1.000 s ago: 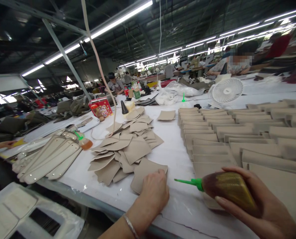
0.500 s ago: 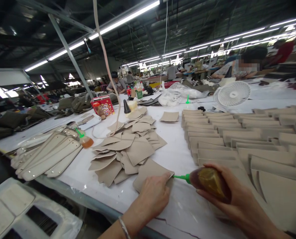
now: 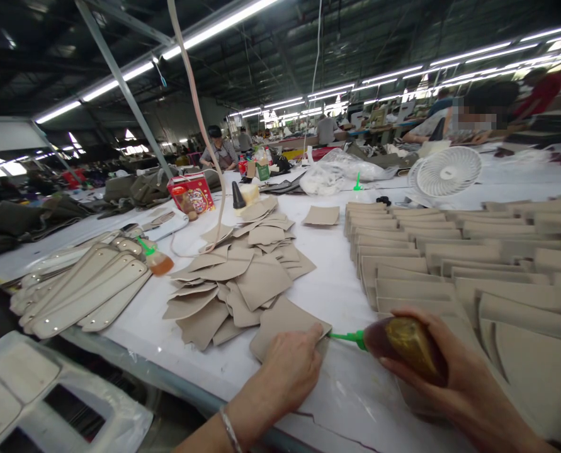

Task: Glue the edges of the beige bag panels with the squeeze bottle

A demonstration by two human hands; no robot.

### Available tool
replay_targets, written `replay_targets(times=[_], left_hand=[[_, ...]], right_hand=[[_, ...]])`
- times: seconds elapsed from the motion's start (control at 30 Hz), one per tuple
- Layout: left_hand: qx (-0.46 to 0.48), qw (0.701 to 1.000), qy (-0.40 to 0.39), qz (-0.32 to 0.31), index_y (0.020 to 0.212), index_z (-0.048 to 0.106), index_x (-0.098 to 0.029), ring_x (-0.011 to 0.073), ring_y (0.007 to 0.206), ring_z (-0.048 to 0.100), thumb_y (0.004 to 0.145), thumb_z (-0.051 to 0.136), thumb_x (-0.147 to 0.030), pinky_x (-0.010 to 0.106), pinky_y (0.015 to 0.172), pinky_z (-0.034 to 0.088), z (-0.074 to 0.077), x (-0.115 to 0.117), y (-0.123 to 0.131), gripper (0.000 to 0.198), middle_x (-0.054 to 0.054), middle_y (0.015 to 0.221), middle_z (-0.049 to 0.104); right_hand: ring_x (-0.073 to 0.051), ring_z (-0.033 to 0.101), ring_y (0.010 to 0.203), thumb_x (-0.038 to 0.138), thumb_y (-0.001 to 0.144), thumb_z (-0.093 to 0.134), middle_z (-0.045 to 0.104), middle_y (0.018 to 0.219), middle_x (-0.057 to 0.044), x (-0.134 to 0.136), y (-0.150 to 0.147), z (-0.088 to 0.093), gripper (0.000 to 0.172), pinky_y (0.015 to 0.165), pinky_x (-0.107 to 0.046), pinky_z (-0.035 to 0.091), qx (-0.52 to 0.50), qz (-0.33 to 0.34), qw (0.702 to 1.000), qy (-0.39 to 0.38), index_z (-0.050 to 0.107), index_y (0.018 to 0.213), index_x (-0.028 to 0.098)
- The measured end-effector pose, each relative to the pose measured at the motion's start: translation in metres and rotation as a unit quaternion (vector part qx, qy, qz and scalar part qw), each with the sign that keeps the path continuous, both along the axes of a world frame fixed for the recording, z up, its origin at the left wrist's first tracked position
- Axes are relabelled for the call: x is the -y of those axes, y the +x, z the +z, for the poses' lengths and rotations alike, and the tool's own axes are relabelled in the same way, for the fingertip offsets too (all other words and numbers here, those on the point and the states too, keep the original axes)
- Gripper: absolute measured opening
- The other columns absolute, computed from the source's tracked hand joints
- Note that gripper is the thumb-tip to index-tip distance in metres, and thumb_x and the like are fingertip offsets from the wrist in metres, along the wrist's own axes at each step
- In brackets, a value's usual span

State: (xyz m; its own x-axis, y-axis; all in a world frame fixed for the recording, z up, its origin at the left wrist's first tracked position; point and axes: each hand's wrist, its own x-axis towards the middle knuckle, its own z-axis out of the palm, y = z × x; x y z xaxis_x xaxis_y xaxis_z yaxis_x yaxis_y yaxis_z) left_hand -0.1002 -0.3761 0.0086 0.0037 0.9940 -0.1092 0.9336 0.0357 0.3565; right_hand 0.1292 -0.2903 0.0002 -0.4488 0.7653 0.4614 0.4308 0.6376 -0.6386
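My left hand [image 3: 292,365] is closed on a flat beige leather-like piece [image 3: 280,324], its index finger near the piece's right corner. In my right hand [image 3: 464,371] lies a squeeze bottle [image 3: 405,346] of dark amber liquid, tipped on its side with the fingers wrapped round it. The bottle's thin green nozzle points left, its tip at the right edge of the piece. Behind my left hand spreads a loose pile of similar beige pieces [image 3: 261,280]. Rows of overlapping beige pieces [image 3: 431,264] cover the table on the right.
A second bottle [image 3: 160,263] with a green nozzle stands by a stack of pale straps [image 3: 91,289] at left. Farther back are a red box [image 3: 192,194], a black cone [image 3: 237,196] and a white fan [image 3: 447,173]. A white plastic stool [image 3: 96,402] is at lower left. People sit beyond.
The view has shifted slightly. The nozzle tip stays at the edge of the beige piece, and both hands keep their hold, with little movement.
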Motion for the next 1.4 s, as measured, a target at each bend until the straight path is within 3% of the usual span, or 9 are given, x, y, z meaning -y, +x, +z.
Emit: replay_targets(times=[0.07, 0.23, 0.4, 0.57, 0.8, 0.97, 1.2, 1.33, 1.4], left_hand=[[-0.001, 1.000, -0.004, -0.008, 0.132, 0.054, -0.022, 0.0307, 0.092, 0.069, 0.086, 0.036, -0.017, 0.043, 0.083, 0.053, 0.001, -0.001, 0.000, 0.050, 0.010, 0.100, 0.073], [0.009, 1.000, 0.000, -0.008, 0.137, 0.050, -0.022, 0.0306, 0.099, 0.067, 0.088, 0.035, -0.018, 0.043, 0.087, 0.052, 0.001, 0.000, -0.001, 0.052, 0.010, 0.108, 0.071], [0.010, 1.000, -0.004, -0.013, 0.134, 0.053, -0.020, 0.0311, 0.098, 0.068, 0.087, 0.035, -0.018, 0.043, 0.086, 0.052, 0.001, 0.000, -0.001, 0.050, 0.011, 0.106, 0.072], [0.012, 1.000, -0.010, -0.008, 0.134, 0.053, -0.022, 0.0328, 0.095, 0.068, 0.087, 0.035, -0.018, 0.045, 0.084, 0.052, 0.002, -0.001, -0.002, 0.051, 0.011, 0.104, 0.072], [0.040, 0.999, -0.016, -0.005, 0.132, 0.055, -0.028, 0.0259, 0.101, 0.066, 0.088, 0.036, -0.018, 0.037, 0.091, 0.049, 0.003, 0.000, -0.005, 0.049, 0.005, 0.113, 0.070], [0.045, 0.999, -0.011, -0.004, 0.135, 0.053, -0.026, 0.0261, 0.106, 0.064, 0.088, 0.036, -0.017, 0.038, 0.094, 0.048, 0.003, 0.001, -0.004, 0.050, 0.006, 0.120, 0.067], [0.052, 0.999, -0.013, -0.003, 0.137, 0.051, -0.021, 0.0287, 0.105, 0.065, 0.088, 0.034, -0.019, 0.042, 0.094, 0.049, 0.003, 0.001, -0.006, 0.052, 0.009, 0.119, 0.068], [0.069, 0.998, -0.007, -0.009, 0.137, 0.051, -0.022, 0.0280, 0.108, 0.064, 0.088, 0.034, -0.018, 0.042, 0.096, 0.048, 0.002, 0.002, -0.007, 0.053, 0.008, 0.125, 0.065], [0.077, 0.997, -0.007, -0.008, 0.138, 0.050, -0.022, 0.0272, 0.109, 0.064, 0.088, 0.034, -0.018, 0.040, 0.097, 0.048, 0.002, 0.004, -0.008, 0.053, 0.008, 0.124, 0.065]], right_hand=[[-0.024, 0.065, 0.090, 0.053, 0.082, 0.067, 0.063, 0.107, -0.003, 0.000, 0.001, -0.002, 0.048, 0.074, -0.032, 0.055, 0.009, 0.013, 1.000, -0.010, 0.050, 0.119, 0.028], [-0.024, 0.061, 0.096, 0.054, 0.084, 0.064, 0.058, 0.113, -0.003, -0.001, 0.004, -0.008, 0.047, 0.081, -0.034, 0.052, 0.007, -0.029, 1.000, 0.008, 0.048, 0.121, 0.029], [-0.020, 0.063, 0.086, 0.052, 0.086, 0.063, 0.060, 0.104, -0.001, 0.003, 0.004, -0.002, 0.043, 0.071, -0.027, 0.053, 0.022, 0.006, 0.999, 0.029, 0.047, 0.119, 0.030], [-0.021, 0.061, 0.093, 0.051, 0.087, 0.062, 0.058, 0.110, -0.003, 0.001, 0.005, -0.002, 0.042, 0.078, -0.029, 0.051, 0.013, -0.007, 0.999, 0.049, 0.047, 0.120, 0.029], [-0.018, 0.063, 0.089, 0.047, 0.086, 0.064, 0.059, 0.107, -0.001, 0.003, 0.011, -0.007, 0.044, 0.074, -0.024, 0.052, 0.034, 0.035, 0.999, -0.001, 0.044, 0.122, 0.031], [-0.021, 0.063, 0.090, 0.053, 0.085, 0.062, 0.060, 0.107, -0.002, 0.002, 0.006, -0.004, 0.044, 0.076, -0.029, 0.053, 0.014, -0.010, 1.000, 0.015, 0.047, 0.119, 0.030], [-0.023, 0.065, 0.092, 0.054, 0.083, 0.065, 0.062, 0.111, -0.003, 0.009, 0.008, -0.010, 0.049, 0.076, -0.030, 0.056, 0.012, 0.031, 0.998, -0.055, 0.046, 0.122, 0.030], [-0.025, 0.066, 0.087, 0.057, 0.080, 0.065, 0.064, 0.107, -0.004, 0.012, 0.009, -0.009, 0.050, 0.073, -0.032, 0.057, -0.005, -0.009, 1.000, -0.022, 0.050, 0.119, 0.029], [-0.023, 0.067, 0.087, 0.055, 0.081, 0.066, 0.065, 0.106, -0.003, 0.016, 0.009, -0.009, 0.048, 0.070, -0.028, 0.058, 0.007, 0.014, 1.000, -0.025, 0.049, 0.119, 0.030]])
